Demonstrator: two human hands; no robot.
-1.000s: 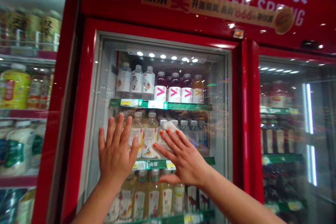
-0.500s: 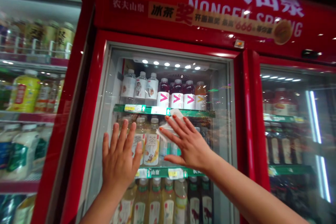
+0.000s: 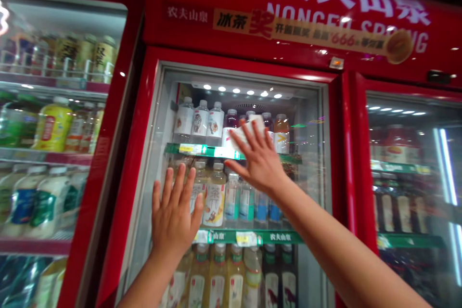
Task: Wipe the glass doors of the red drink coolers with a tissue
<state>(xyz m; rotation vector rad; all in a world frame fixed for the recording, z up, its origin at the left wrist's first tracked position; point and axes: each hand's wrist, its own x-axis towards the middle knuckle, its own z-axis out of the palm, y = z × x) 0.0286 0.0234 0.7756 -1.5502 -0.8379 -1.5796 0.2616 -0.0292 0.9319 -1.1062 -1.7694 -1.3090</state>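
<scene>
the right hand (image 3: 260, 160) splays wide over a white cloth (image 3: 256, 121) against the glass door (image 3: 309, 168), the left hand (image 3: 174, 216) splayed lower.

Under the right hand (image 3: 263, 166), a matt sheet (image 3: 260, 122), paper or cloth; behind it, smooth reflective glass (image 3: 310, 163); left of the left hand (image 3: 175, 219), a glossy frame (image 3: 130, 192).

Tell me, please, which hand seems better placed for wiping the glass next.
Probably the right hand: its spread fingers cover a white wipe at the glass, whereas the left hand shows no wipe.
</scene>
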